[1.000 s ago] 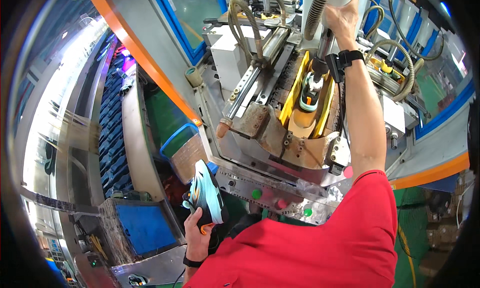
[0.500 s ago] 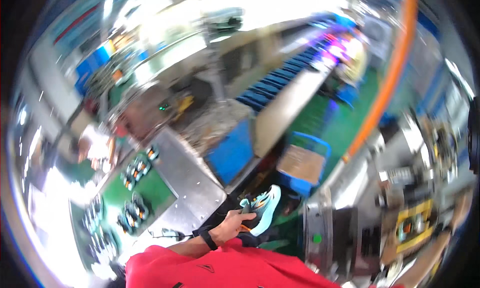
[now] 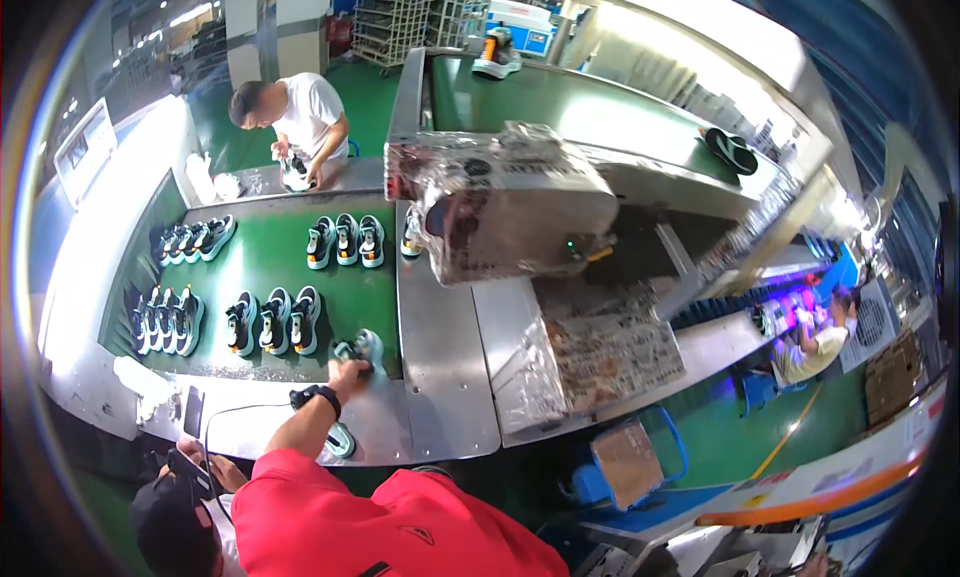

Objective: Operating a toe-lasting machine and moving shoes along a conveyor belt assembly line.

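Note:
My left hand [image 3: 347, 379], with a black band on its wrist, is closed on a pale teal and dark sneaker [image 3: 371, 349]. That sneaker is smeared by motion over the near right corner of the green conveyor belt [image 3: 285, 212]. Beside it stands a row of sneakers [image 3: 273, 322], soles down. Below my forearm another sneaker [image 3: 341, 441] shows in part on the metal ledge [image 3: 385, 417]. Of my right hand [image 3: 816, 565] only a blurred bit shows at the lower right edge, its fingers too unclear to read.
Across the belt a person in white [image 3: 312, 117] handles a shoe. At lower left another person in a dark cap [image 3: 175, 522] holds a dark object. A plastic-wrapped machine [image 3: 500, 212] rises right of the belt. A blue cart [image 3: 625, 467] stands on the floor beyond.
The view has swung right, bringing the conveyor to the left-centre. My left hand has carried the sneaker from beside my body to the belt's edge. My right arm has mostly left view.

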Demonstrator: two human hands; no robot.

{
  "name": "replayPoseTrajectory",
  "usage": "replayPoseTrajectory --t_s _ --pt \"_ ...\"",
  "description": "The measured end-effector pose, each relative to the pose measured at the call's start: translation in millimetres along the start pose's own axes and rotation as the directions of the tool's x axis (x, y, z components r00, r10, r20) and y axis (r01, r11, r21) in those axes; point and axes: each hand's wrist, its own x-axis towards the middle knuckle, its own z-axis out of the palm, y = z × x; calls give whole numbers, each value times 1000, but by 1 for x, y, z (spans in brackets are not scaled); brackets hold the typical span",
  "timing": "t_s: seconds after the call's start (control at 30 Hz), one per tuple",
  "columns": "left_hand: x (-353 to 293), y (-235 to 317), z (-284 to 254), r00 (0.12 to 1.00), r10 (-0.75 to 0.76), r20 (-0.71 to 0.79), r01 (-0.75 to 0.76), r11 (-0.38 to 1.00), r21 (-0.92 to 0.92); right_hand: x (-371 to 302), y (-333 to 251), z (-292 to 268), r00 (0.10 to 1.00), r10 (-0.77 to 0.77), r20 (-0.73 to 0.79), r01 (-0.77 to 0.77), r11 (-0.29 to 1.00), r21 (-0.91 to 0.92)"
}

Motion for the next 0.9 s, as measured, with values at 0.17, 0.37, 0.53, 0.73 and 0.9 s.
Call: replayPoseTrajectory --t_s 0.17,0.37,0.53,0.73,0.9 --pt "104 45 -57 970 239 38 -239 971 8 15 -346 203 706 -681 195 590 717 370" --pt "173 17 -44 857 513 -51 -349 649 676 -46 -720 336 -83 -995 -51 928 -96 359" --pt "156 31 -12 840 477 -258 -209 724 658 -143 -925 447 -387 -921 -45 870 -381 313" --pt "146 44 -10 825 442 -352 -166 785 596 -214 -1011 538 -369 -929 -13 922 -368 116" --pt "159 49 8 786 497 -366 -247 797 551 -130 -1017 559 -159 -955 249 980 -124 153"
